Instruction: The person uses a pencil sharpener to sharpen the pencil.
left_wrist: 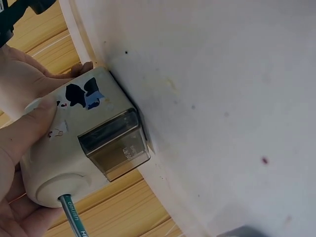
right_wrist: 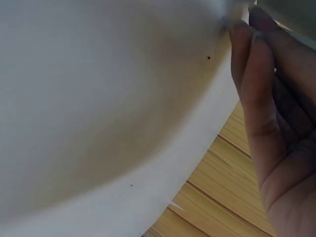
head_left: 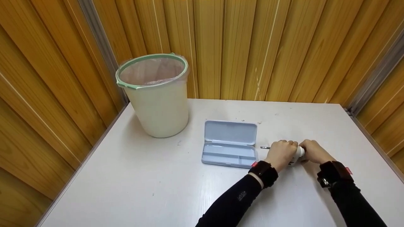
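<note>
1. Far-left corner of your worktop (head_left: 132,189): a cream bin (head_left: 157,104) with a green rim and a clear liner stands upright, just beside the wooden wall.
2. Middle of the worktop: a pale blue pencil case (head_left: 229,143) lies open, lid back flat toward the far edge, tray toward you.
3. Just right of the case, a pencil (head_left: 265,147) lies level, pointing left, its other end stuck into the sharpener (head_left: 298,154).
4. Your left hand (head_left: 281,154), right of the case: grip curled around the cream sharpener, thumb lying across its top. The left wrist view shows the sharpener (left_wrist: 84,148) standing on the worktop, its clear shavings drawer facing out and the green pencil (left_wrist: 74,217) entering its round front.
5. Your right hand (head_left: 314,151) sits at the sharpener's right end, touching it, toward the right edge. Fingers (right_wrist: 261,98) look straight and together in the right wrist view; what this grip has hold of, cannot tell.
</note>
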`<state>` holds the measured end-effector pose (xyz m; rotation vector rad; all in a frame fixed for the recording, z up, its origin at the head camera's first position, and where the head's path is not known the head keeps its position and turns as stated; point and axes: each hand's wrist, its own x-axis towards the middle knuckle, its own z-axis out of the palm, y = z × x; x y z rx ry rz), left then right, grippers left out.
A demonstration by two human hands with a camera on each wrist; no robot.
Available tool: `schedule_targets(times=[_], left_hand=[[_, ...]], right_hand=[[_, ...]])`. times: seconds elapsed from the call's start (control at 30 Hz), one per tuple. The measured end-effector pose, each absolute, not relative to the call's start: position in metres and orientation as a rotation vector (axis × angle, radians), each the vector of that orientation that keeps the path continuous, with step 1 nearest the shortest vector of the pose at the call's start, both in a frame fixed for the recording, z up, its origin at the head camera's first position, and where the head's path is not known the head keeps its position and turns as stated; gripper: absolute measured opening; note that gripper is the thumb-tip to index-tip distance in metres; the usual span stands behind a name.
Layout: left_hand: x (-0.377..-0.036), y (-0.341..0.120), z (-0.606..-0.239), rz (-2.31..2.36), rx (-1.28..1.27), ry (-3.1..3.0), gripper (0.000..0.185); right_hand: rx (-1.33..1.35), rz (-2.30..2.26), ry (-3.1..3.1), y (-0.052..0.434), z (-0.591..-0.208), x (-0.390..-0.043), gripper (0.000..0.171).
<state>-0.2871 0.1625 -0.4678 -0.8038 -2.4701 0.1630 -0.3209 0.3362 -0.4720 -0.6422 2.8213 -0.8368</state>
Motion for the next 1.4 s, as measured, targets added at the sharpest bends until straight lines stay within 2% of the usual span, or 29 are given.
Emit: schedule_targets(times=[0.67,1.1,1.4], left_hand=[[-0.285,0.166,-0.466,0.187,-0.774,-2.477,0.007],[-0.285,0.168,-0.466,0.201,-0.770,-2.510,0.009],[-0.284,0.167,-0.465,0.205,-0.765,-2.504,0.010]], right_hand=[[-0.539,-0.848,2.822,0.333,-0.468,-0.283,0.017],[-0.549,-0.783,2.930,0.323,-0.445,-0.258,0.021],[-0.552,-0.729,3.042,0.324,-0.420,-0.258,0.015]])
